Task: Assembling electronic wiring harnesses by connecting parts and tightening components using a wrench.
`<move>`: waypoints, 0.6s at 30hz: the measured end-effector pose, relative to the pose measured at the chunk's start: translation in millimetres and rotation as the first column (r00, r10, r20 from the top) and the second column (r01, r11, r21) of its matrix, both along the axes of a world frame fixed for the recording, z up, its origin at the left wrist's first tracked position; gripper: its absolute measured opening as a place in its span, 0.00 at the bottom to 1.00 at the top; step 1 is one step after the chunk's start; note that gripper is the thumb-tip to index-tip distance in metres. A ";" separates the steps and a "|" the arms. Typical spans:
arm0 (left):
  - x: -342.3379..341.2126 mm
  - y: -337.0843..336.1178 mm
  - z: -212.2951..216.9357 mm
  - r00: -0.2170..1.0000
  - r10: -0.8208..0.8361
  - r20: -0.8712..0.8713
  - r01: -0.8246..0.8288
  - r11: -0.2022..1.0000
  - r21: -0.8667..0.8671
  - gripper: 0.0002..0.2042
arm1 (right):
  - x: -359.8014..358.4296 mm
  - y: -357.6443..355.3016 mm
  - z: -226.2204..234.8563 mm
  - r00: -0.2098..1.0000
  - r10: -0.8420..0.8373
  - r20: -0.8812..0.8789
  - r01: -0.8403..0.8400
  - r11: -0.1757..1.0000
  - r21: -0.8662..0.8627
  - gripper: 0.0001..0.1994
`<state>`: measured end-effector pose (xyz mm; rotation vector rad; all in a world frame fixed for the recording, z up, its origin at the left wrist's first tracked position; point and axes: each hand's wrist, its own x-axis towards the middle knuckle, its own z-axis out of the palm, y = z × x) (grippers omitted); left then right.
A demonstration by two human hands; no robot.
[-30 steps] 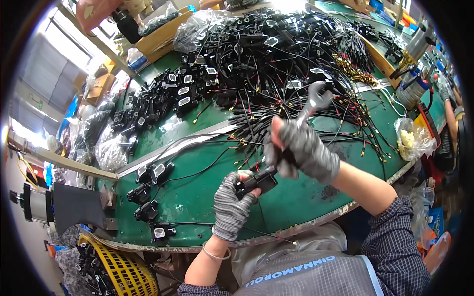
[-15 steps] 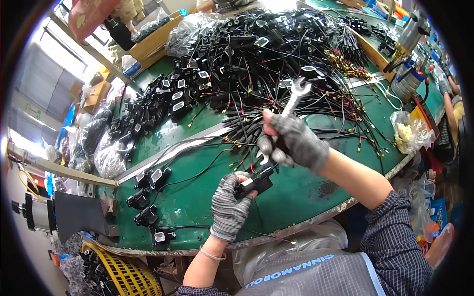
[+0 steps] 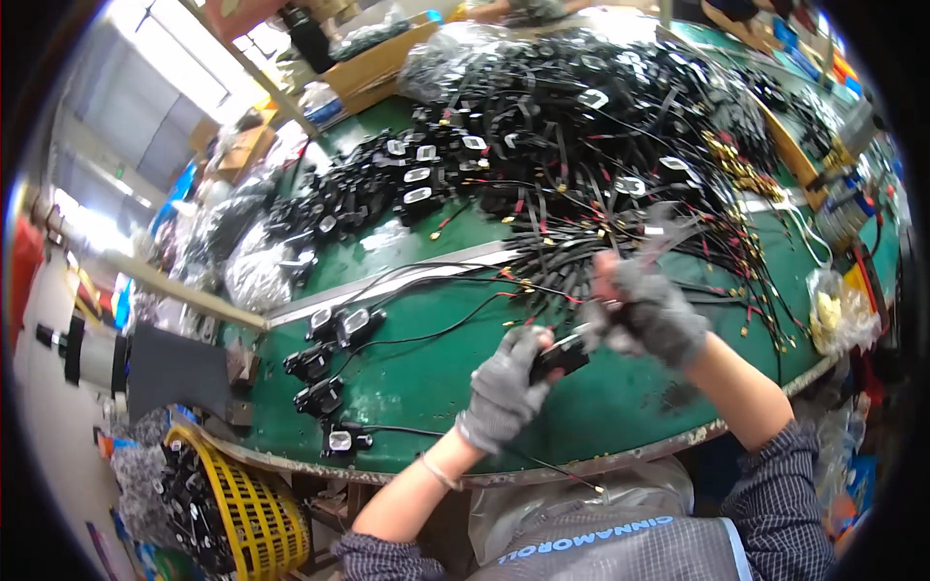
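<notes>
My left hand (image 3: 506, 389), in a grey striped knit glove with bare fingertips, is closed around a small black plastic housing (image 3: 564, 362). A thin black cable (image 3: 554, 471) trails below that hand toward the table's front edge. Just to the right, my right hand (image 3: 657, 312), gloved the same way and smeared by motion, grips a silver open-ended spanner (image 3: 668, 230). The spanner's upper end points up and right, over the cable bundle. Its lower end is close to the housing; blur hides whether they touch.
Several black housings with cables (image 3: 358, 325) lie at left on the green table (image 3: 426, 378). A large heap of similar parts and cables (image 3: 542, 107) covers the far side. A yellow basket (image 3: 254, 513) stands below left; a plastic bag (image 3: 841, 315) lies at right.
The whole view has swung, so the scene sits further right. My right hand has come lower with the spanner, which leans more to the right. My left hand keeps its hold on the housing.
</notes>
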<state>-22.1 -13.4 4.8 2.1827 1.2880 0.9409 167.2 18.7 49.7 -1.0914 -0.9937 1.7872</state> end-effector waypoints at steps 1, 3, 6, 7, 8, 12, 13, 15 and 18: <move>-4.7 15.5 0.4 0.999 -0.022 -0.026 0.019 0.993 -0.113 0.14 | 7.6 -0.5 -8.1 0.991 -0.090 -0.099 0.095 0.994 0.053 0.21; -10.7 62.8 -5.0 0.968 0.107 0.227 -0.029 0.947 -0.320 0.14 | 22.3 -8.8 -6.5 0.988 -0.138 -0.076 0.149 0.973 0.179 0.21; 15.7 138.6 47.1 0.421 -0.358 0.833 0.331 0.916 0.226 0.16 | 12.6 -29.7 3.8 0.999 -0.049 0.005 0.048 0.994 0.103 0.21; 15.4 148.4 61.0 0.525 -0.340 0.781 0.255 0.937 0.237 0.18 | 3.7 -32.7 5.8 1.000 -0.021 0.001 0.020 0.992 0.121 0.21; 18.6 155.8 68.6 0.608 -0.318 0.728 0.199 0.948 0.248 0.20 | 0.7 -35.4 6.3 0.997 0.015 0.070 -0.025 0.989 0.145 0.21; -21.7 142.0 67.1 0.994 0.004 -0.108 0.029 0.953 0.302 0.25 | 10.8 -32.3 1.5 0.975 0.039 0.220 -0.082 0.979 0.189 0.21; -58.8 132.8 53.5 0.941 0.149 -0.304 -0.054 0.953 0.300 0.25 | 6.1 -31.9 -1.4 0.973 0.081 0.215 -0.121 0.976 0.179 0.21; -140.4 122.8 13.2 0.817 0.315 -0.482 -0.177 0.934 0.310 0.27 | 3.7 -28.7 -9.1 0.975 0.077 0.208 -0.115 0.978 0.176 0.21; -170.3 81.0 25.4 0.464 0.450 -0.763 -0.674 0.738 0.026 0.28 | -4.0 -19.2 -19.1 0.961 0.109 0.255 -0.147 0.980 0.134 0.17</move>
